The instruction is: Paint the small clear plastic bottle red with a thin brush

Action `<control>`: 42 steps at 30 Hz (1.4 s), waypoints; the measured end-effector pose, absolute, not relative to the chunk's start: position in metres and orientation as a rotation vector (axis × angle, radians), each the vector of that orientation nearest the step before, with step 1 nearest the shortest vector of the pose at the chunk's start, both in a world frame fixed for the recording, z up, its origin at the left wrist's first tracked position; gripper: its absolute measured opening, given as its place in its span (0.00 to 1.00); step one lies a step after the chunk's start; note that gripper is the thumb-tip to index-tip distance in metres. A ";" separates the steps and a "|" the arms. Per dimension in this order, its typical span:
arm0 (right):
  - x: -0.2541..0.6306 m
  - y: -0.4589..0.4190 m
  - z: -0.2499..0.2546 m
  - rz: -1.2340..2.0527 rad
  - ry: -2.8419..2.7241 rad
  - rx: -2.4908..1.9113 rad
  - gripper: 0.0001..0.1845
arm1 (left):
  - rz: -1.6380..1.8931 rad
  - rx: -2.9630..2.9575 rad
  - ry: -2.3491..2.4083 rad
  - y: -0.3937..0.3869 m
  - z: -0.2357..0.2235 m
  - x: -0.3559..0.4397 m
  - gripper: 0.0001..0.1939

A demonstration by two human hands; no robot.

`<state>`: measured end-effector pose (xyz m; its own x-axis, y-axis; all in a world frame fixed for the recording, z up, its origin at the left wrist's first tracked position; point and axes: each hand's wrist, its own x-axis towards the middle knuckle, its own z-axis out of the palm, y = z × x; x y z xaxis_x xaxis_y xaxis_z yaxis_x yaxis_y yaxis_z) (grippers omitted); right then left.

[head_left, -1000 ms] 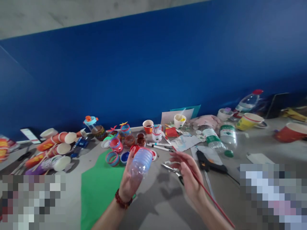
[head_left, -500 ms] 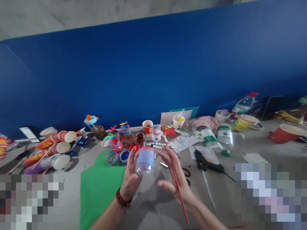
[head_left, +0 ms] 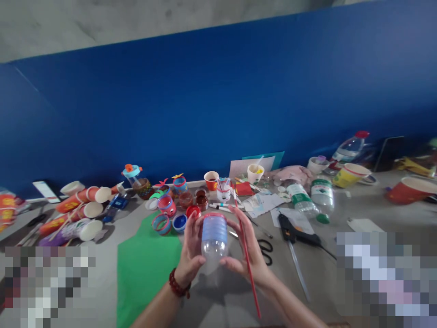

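Cupping a clear plastic bottle piece (head_left: 214, 232) between two hands, the person held it up over the tabletop (head_left: 283, 257). Nearest to me, the left hand (head_left: 189, 255) curled round its left side, thumb low; the right hand (head_left: 252, 255) bent toward its right side while gripping a thin red stick (head_left: 250, 269), though I couldn't tell how firmly those fingertips pressed.

The piece looked light and thin-walled to me, likely to dent under a hard squeeze rather than crack. Its smooth clear end would probably slip; the bluish ribbed band seemed the surest hold, taken gently from both sides. Its red edge, perhaps paint, seemed best left untouched in case it was wet.

Left of the bottle piece lay a green sheet (head_left: 146, 269); right of it, a black glue gun (head_left: 287, 228). Beyond it, slightly left, sat a blue paint pot (head_left: 180, 222) and a red one (head_left: 193, 212).
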<state>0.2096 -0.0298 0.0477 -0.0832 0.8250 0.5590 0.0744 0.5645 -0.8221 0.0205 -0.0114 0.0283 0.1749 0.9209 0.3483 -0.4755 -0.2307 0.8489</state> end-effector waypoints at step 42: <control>0.257 -0.051 0.089 1.060 -0.968 -1.000 0.05 | 1.380 2.352 0.680 -0.003 0.017 0.012 0.64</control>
<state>0.2569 -0.0508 0.0894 0.2068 0.9688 0.1362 -0.2239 0.1824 -0.9574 0.0119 -0.0025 0.0172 0.4173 0.5536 0.7207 0.2340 -0.8317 0.5034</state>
